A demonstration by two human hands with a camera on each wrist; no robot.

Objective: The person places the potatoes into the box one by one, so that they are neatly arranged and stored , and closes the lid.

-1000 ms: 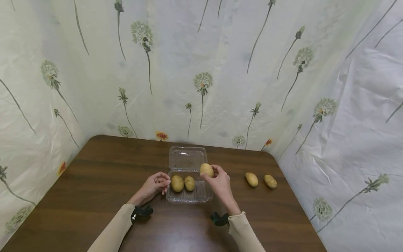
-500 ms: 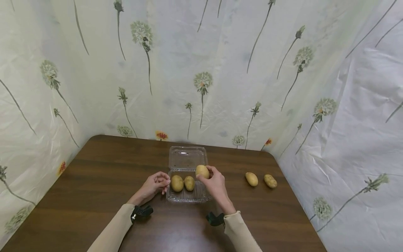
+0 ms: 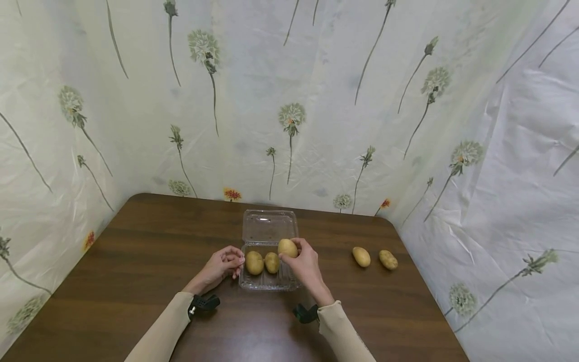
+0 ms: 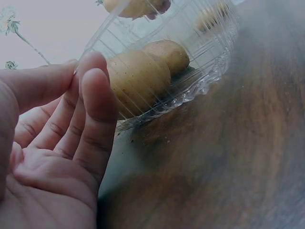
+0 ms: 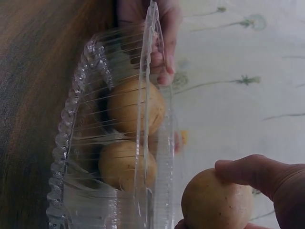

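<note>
A clear plastic clamshell container [image 3: 268, 287] lies on the table with its lid [image 3: 270, 227] folded back. Two potatoes, a larger one [image 3: 254, 263] and a smaller one [image 3: 272, 263], sit side by side in its left part. My right hand [image 3: 305, 262] holds a third potato [image 5: 217, 200] between thumb and fingers, above the container's right part. At the left wall my left hand [image 3: 224, 263] pinches the container's rim between thumb and fingertips, as the left wrist view shows.
Two more potatoes, a smooth one [image 3: 361, 257] and a spotted one [image 3: 388, 260], lie on the brown wooden table [image 3: 181, 221] to the right of the container. A floral curtain [image 3: 253, 151] hangs behind the table and along its sides.
My right hand has moved left and slightly down with its potato, from the container's right edge to nearer the smaller potato. My left hand has stayed at the rim.
</note>
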